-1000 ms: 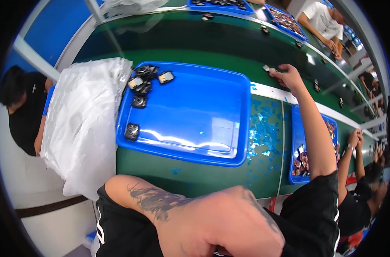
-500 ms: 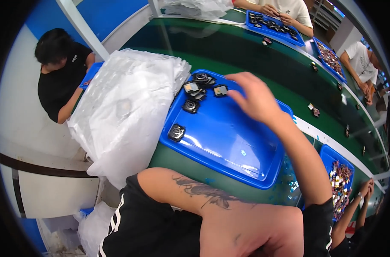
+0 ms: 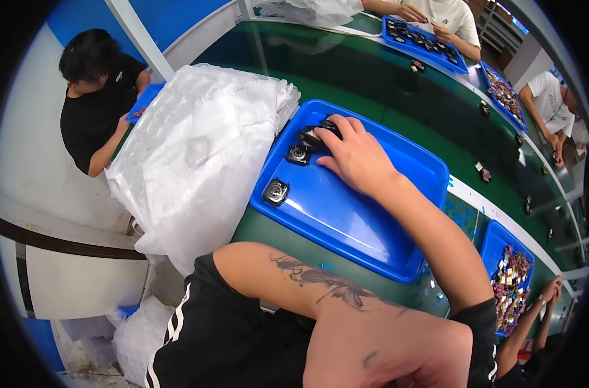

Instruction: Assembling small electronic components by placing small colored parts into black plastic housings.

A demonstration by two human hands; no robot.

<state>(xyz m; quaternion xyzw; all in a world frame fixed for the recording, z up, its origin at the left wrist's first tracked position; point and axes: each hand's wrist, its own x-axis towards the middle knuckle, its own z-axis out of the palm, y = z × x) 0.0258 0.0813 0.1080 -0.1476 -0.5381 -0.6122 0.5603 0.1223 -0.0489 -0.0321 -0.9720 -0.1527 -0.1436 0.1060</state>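
My right hand point(image 3: 356, 155) reaches over the upper left part of a blue tray point(image 3: 353, 242). Its fingers are apart and curve onto a small heap of black, watch-shaped pieces point(image 3: 309, 137), hiding part of it. The thumb stays separate from the index finger. Just below the heap lies a black piece with a round face point(image 3: 298, 154). Another round-faced piece point(image 3: 276, 192) rests alone near the tray's left side. My left hand point(image 3: 391, 346) is close to the lower edge of the view, its fingers curled under; whatever they hold is hidden.
A large translucent plastic bag point(image 3: 197, 149) stands left of the tray. Beyond it runs a green conveyor belt point(image 3: 385, 110) with small parts. A blue tray of loose parts point(image 3: 513, 284) is at the right. Several people work around, one in black point(image 3: 100, 97) at left.
My right hand has moved left and down onto the heap, covering the piece that lay apart at its right. The view has shifted slightly; my left hand stays low.
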